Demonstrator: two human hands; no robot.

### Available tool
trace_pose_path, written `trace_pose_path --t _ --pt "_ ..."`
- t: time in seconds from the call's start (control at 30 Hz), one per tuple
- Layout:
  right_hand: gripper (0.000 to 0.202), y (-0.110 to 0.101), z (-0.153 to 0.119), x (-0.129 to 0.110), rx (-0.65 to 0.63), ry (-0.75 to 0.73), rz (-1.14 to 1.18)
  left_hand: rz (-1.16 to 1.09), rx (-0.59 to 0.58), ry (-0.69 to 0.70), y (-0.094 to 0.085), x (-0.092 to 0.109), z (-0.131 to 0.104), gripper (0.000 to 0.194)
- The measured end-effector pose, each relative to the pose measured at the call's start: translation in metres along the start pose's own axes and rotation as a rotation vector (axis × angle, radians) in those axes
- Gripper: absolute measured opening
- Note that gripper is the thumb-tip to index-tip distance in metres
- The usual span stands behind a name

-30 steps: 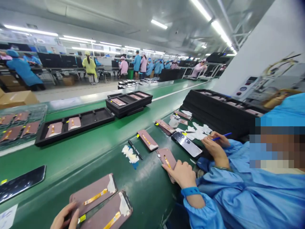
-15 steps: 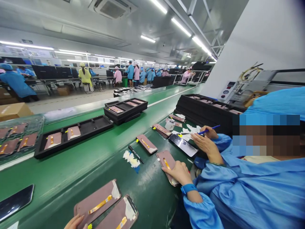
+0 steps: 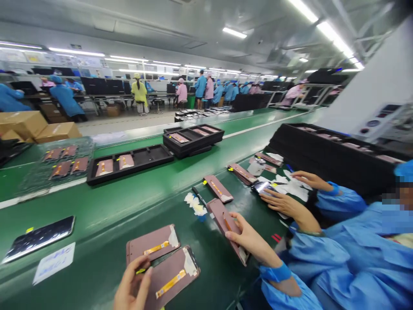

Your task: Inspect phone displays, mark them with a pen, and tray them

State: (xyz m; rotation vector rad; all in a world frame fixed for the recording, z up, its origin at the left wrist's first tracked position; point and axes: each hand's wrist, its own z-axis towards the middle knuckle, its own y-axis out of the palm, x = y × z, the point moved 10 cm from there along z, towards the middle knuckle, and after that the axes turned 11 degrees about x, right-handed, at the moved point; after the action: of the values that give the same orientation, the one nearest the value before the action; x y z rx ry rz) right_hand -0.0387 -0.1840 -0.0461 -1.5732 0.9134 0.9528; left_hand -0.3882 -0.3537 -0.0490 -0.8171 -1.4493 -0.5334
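Resting at the near left edge of the nearer display panel [image 3: 174, 275], the left hand [image 3: 132, 286] has its fingertips drawn together by a small yellow tab [image 3: 140, 271]. Whether they pinch the tab or only touch it cannot be told. The right hand is out of view. This panel lies back-up on the green belt [image 3: 135, 202], just beside a second panel [image 3: 153, 245] at its 11 o'clock, the two edges almost meeting.

Risks, as I judge them: a tug on the tab could slide the panel into its neighbour, and its glass face lies down against the belt. At 2 o'clock a co-worker's hand [image 3: 248, 239] holds another panel [image 3: 226, 224] tilted on edge, close enough to bump.

Farther out at 12 o'clock, a long black tray [image 3: 158, 154] holds two panels in its left compartments; its others look bare. Beyond it, stacked black trays [image 3: 193, 137] carry panels in the top layer. At 10 o'clock a clear blister tray [image 3: 32, 181] holds four panels. At 2 o'clock stands a tall stack of black trays [image 3: 322, 155], its top layer blurred. Cardboard boxes [image 3: 54, 131] at far 10 o'clock are shut.
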Motion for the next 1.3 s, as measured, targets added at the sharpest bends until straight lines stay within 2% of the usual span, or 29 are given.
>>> trace_pose_path --t 0.07,0.17,0.23,0.3,0.37,0.47,0.5,0.57,0.67,0.73,0.8,0.93,1.0,1.13,1.3 --pt "0.082 0.051 -0.013 -0.036 -0.216 -0.095 0.088 -0.104 -0.119 -0.125 0.025 0.005 -0.017 0.055" --pt "0.083 0.119 -0.037 -0.076 -0.449 -0.196 0.014 -0.257 -0.255 -0.248 0.057 0.011 -0.037 0.063" --pt "0.085 0.151 -0.050 -0.091 -0.526 -0.262 -0.117 -0.326 -0.233 -0.376 0.064 0.002 -0.044 0.062" --pt "0.084 0.171 -0.057 -0.103 -0.543 -0.363 -0.248 -0.397 -0.140 -0.483 0.060 -0.006 -0.047 0.055" --pt "0.090 0.180 -0.061 -0.115 -0.517 -0.506 -0.339 -0.477 -0.038 -0.499 0.051 -0.006 -0.044 0.050" --pt "0.106 0.187 -0.068 -0.128 -0.477 -0.725 -0.408 -0.537 0.084 -0.446 0.038 0.002 -0.038 0.047" --pt "0.106 0.189 -0.070 -0.130 -0.468 -0.777 -0.422 -0.542 0.116 -0.431 0.035 0.003 -0.037 0.046" --pt "0.094 0.194 -0.073 -0.132 -0.460 -0.861 -0.425 -0.562 0.125 -0.409 0.034 0.004 -0.036 0.045" --pt "0.079 0.197 -0.073 -0.136 -0.458 -0.940 -0.384 -0.579 0.056 -0.343 0.037 0.008 -0.034 0.043" --pt "0.074 0.196 -0.066 -0.140 -0.455 -0.972 -0.345 -0.541 0.049 -0.274 0.028 0.012 -0.029 0.044" --pt "0.071 0.192 -0.053 -0.142 -0.434 -0.985 -0.320 -0.487 0.115 -0.206 0.008 0.014 -0.021 0.048" --pt "0.069 0.188 -0.019 -0.132 -0.418 -0.945 -0.360 -0.350 0.356 -0.134 -0.047 0.007 -0.006 0.050" --pt "0.068 0.193 -0.010 -0.123 -0.471 -0.926 -0.415 -0.210 0.393 -0.088 -0.061 0.002 -0.001 0.047" --pt "0.067 0.209 -0.018 -0.110 -0.604 -0.958 -0.491 0.029 0.331 0.021 -0.057 -0.007 0.005 0.043" --pt "0.068 0.223 -0.034 -0.107 -0.645 -0.972 -0.512 0.188 0.273 0.094 -0.046 -0.008 0.004 0.038"
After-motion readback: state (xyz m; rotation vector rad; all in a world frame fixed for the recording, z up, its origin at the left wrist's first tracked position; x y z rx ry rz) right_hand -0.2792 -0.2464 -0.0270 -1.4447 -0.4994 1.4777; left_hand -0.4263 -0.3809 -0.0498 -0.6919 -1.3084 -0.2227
